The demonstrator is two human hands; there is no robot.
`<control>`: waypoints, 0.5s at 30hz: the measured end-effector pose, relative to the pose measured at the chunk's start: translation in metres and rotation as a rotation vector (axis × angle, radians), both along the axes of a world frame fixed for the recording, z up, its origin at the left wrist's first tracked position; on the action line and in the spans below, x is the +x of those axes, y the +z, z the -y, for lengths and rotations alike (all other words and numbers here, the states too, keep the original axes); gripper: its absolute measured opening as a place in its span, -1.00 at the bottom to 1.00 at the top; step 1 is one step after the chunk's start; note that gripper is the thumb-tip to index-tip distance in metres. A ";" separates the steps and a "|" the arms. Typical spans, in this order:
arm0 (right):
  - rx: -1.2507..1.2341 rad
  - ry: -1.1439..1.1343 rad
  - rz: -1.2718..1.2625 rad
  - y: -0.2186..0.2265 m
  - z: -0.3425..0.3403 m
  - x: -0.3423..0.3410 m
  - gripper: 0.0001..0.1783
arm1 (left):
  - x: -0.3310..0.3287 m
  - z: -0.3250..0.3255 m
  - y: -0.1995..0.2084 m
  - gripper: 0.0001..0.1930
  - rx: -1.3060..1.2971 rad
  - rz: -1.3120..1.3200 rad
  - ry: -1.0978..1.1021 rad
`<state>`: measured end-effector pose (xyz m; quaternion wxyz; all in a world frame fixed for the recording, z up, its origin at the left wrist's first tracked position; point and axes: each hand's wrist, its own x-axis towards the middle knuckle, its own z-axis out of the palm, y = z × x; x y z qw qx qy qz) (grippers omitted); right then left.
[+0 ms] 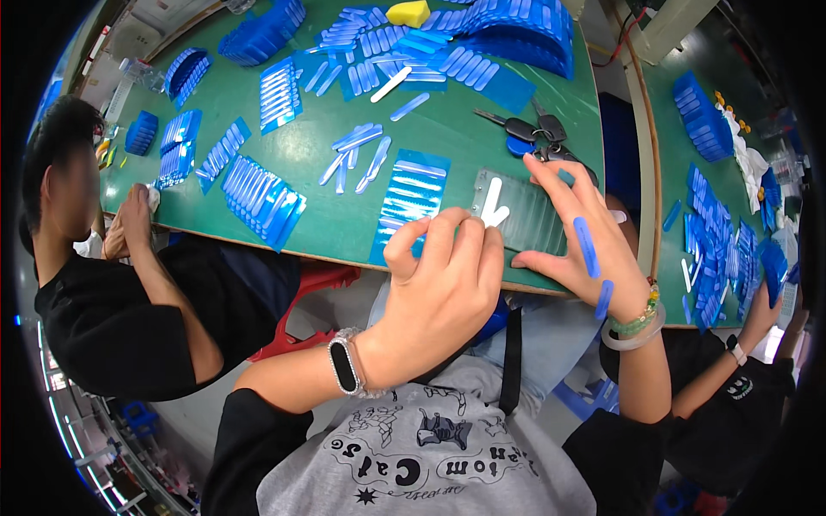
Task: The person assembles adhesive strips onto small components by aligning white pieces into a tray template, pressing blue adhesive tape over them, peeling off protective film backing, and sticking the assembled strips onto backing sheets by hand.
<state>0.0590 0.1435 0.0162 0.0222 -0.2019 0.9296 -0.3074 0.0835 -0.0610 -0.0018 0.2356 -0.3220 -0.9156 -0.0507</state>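
A clear ridged plastic tray (520, 209) lies near the table's front edge, with white strips (492, 205) in a V shape at its left end. My left hand (446, 292) is closed beside that end, fingers bent; whatever is between the fingertips is hidden. My right hand (589, 228) spreads over the tray's right part, thumb at the near edge and fingers at the far edge. Small blue strips (587, 247) cling to its back and wrist. Left of the tray lies a blue sheet (411, 193) of shiny strips, partly behind my left hand.
Keys (529, 129) lie beyond the tray. Loose blue strips (353, 156), more blue sheets (258, 198) and a yellow sponge-like piece (409, 13) are spread over the green table (327, 225). One person (112, 284) sits at left; another (731, 387) works at a right-hand table.
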 end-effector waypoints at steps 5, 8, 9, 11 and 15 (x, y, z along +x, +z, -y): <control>-0.007 0.010 -0.023 0.000 -0.003 0.001 0.04 | -0.007 -0.018 0.009 -0.70 0.199 0.224 0.074; -0.015 0.017 -0.036 -0.001 -0.003 0.001 0.04 | -0.027 -0.016 0.009 -0.74 0.286 0.257 0.048; -0.026 0.028 -0.052 -0.002 -0.004 0.000 0.04 | -0.032 -0.017 0.010 -0.80 0.291 0.255 0.039; -0.018 0.027 -0.070 -0.003 -0.004 0.000 0.04 | -0.040 -0.019 0.009 -0.83 0.282 0.260 0.033; -0.023 0.036 -0.078 -0.003 -0.005 -0.002 0.04 | -0.062 -0.024 0.001 -0.85 0.355 0.302 0.000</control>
